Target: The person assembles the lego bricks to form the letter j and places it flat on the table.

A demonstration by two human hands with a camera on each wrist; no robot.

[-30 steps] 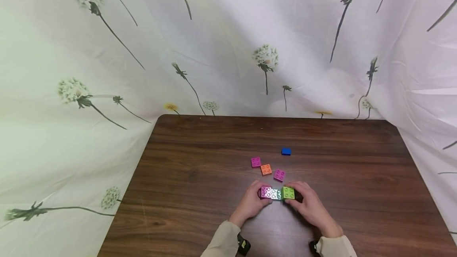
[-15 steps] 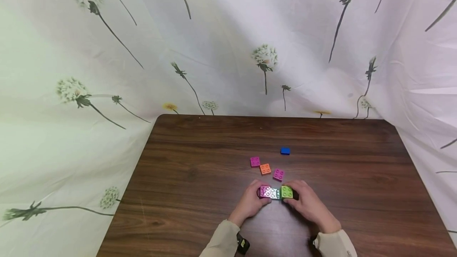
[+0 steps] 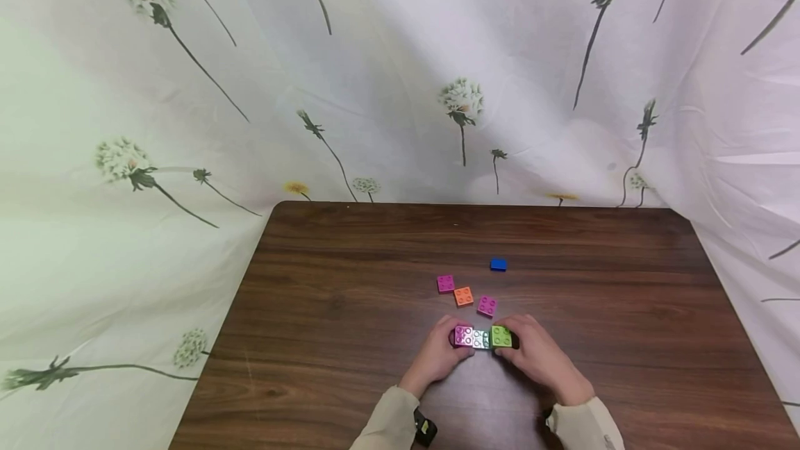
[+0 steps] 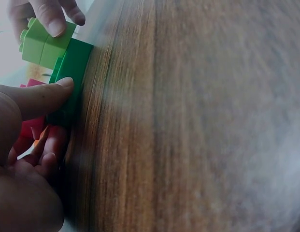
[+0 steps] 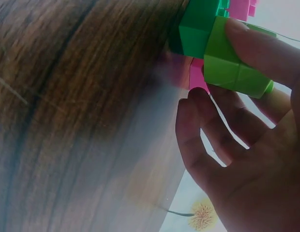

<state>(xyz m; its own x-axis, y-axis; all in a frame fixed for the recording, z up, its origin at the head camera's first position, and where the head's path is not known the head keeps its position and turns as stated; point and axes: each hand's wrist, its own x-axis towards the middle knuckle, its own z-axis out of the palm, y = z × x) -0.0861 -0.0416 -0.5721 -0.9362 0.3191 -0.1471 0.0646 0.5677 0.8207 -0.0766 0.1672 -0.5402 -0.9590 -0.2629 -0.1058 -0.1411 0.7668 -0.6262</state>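
A long green toy building brick [image 4: 75, 67] lies on the table, with a pink brick [image 3: 463, 336] on its left end and a lime-green piece [image 3: 501, 336] at its right end. The lime piece shows a seam across its side, like two bricks stacked. My left hand [image 3: 432, 355] grips the left end, its thumb against the green brick's side and its fingers behind. With thumb and fingers my right hand [image 3: 542, 356] pinches the lime piece, which leans slightly in the left wrist view. Studs in the middle of the green brick are visible between the hands.
Beyond the hands lie loose bricks: a magenta one [image 3: 487, 306], an orange one [image 3: 463, 296], another magenta one [image 3: 445, 284] and a blue one [image 3: 498, 264] farther back. A flower-printed cloth [image 3: 387, 89] hangs behind the dark wooden table [image 3: 337, 339].
Both hands keep hold of the joined bricks in nearly the same place. The whole head view has shifted very slightly; the loose bricks lie as before.
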